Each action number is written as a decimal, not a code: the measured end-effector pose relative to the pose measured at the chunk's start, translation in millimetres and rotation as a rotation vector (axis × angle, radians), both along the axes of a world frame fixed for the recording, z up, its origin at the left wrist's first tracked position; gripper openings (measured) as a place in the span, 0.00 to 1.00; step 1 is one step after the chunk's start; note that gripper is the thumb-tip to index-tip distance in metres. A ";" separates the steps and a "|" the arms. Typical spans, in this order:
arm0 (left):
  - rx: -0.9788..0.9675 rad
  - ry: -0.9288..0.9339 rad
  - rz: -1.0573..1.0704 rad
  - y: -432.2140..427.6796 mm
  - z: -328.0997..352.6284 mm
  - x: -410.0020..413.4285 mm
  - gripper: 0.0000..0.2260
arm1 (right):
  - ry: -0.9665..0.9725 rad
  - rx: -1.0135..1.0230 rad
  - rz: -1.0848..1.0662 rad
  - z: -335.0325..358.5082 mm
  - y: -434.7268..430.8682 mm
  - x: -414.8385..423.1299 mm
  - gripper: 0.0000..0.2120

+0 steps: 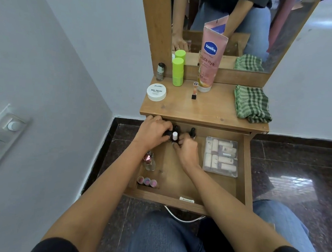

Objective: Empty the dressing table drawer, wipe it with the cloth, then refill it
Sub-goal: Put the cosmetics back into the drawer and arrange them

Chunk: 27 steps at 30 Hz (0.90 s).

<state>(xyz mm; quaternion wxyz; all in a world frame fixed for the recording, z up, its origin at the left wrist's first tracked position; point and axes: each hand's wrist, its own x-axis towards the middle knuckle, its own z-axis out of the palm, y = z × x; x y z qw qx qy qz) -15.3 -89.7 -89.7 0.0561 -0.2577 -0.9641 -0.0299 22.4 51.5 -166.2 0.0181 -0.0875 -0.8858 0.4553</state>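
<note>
The wooden drawer [244, 171] stands pulled out below the tabletop. At its back left, my left hand [152, 132] grips a dark small bottle. My right hand [187, 149] curls round a white-capped bottle [175, 136] beside it. Another dark dropper bottle [192, 133] stands just behind. Inside the drawer lie a clear pouch of small tubes [221, 157], a glass perfume bottle [149, 161] and three pink-topped lipsticks [147, 181]. The green checked cloth [251, 104] lies folded on the tabletop's right side.
On the tabletop [208, 111] stand a pink Vaseline tube [208, 65], a lime green bottle [177, 72], a grey nail polish bottle [160, 71], a white nail polish wipes tub [156, 92] and a small lipstick [194, 91]. A mirror rises behind. A wall with switches is left.
</note>
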 end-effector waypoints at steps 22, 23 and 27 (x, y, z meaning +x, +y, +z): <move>0.041 0.062 0.017 -1.4 -2.4 7.7 0.12 | -0.007 -0.024 -0.033 6.9 -7.9 0.9 0.11; 0.045 0.061 0.020 -2.1 -0.6 8.5 0.12 | -0.013 -0.018 -0.024 8.9 -6.9 2.3 0.11; 0.092 0.067 0.046 -8.4 10.5 10.6 0.13 | -0.016 0.028 -0.015 18.2 0.5 8.7 0.10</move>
